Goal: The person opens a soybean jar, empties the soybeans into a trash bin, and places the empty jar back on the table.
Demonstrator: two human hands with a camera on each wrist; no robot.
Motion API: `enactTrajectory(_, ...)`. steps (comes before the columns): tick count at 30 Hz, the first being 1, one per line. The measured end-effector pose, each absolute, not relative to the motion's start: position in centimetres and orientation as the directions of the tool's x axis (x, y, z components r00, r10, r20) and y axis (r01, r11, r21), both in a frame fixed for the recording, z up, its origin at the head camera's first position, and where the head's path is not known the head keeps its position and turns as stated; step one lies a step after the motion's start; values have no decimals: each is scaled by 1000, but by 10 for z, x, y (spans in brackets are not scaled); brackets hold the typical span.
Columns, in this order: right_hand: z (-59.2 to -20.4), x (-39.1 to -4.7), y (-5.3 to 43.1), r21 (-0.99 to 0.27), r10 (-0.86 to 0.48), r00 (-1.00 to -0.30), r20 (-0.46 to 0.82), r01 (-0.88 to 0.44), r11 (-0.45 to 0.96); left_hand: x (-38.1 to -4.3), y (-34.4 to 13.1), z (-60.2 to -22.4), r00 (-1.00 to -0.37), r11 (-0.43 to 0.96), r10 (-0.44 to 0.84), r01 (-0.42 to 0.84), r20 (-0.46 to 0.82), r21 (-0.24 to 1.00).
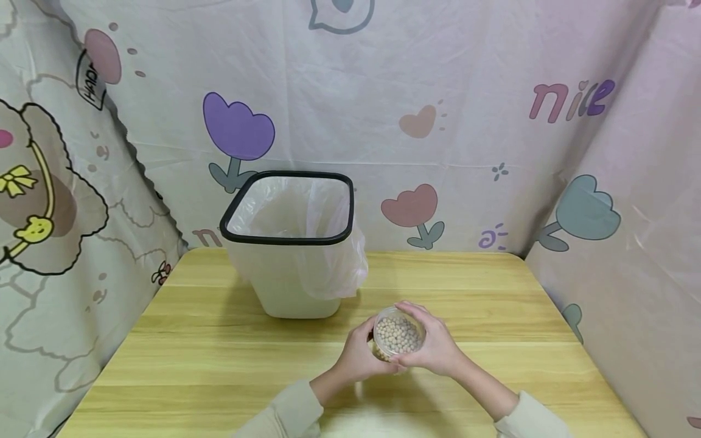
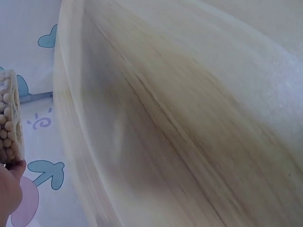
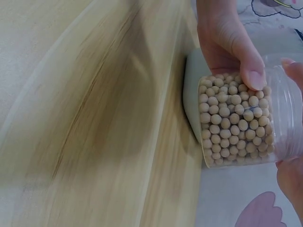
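Note:
Both hands hold a clear plastic jar (image 1: 398, 333) of small round beige balls above the table. My left hand (image 1: 358, 359) grips its lower side, and in the right wrist view the left thumb (image 3: 254, 75) lies along the jar wall. My right hand (image 1: 438, 347) grips the jar round its upper end, thumb and fingers on opposite sides. Whether a clear lid covers the top, I cannot tell. In the right wrist view the balls (image 3: 234, 120) fill the lower part, with clear wall above them. Only part of the jar (image 2: 8, 118) enters the left wrist view.
A pale waste bin (image 1: 298, 280) with a black rim (image 1: 285, 241) and a translucent plastic bag (image 1: 336, 267) stands at the table's back left, beyond the hands. Printed cloth (image 1: 465, 73) hangs behind and beside the wood-grain table (image 1: 191, 365).

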State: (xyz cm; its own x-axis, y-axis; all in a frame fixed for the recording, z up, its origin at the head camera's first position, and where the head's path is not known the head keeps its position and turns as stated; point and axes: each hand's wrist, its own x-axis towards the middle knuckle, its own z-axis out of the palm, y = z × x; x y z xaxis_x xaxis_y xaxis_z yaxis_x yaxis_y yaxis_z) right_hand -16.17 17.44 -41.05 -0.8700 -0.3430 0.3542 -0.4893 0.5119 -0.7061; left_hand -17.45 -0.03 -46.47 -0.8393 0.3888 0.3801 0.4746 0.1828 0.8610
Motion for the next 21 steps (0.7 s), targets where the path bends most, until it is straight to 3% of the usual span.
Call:
enactTrajectory(14,-405,-159,164,-729,-317,-858,403,-511,455,-174,-3,-461,-818,120,406,489,407,864)
enactTrajectory(21,-402,-162,161,-703,-298,-846,442,-533,470,-174,2,-462,-851,143,355,459,387,877)
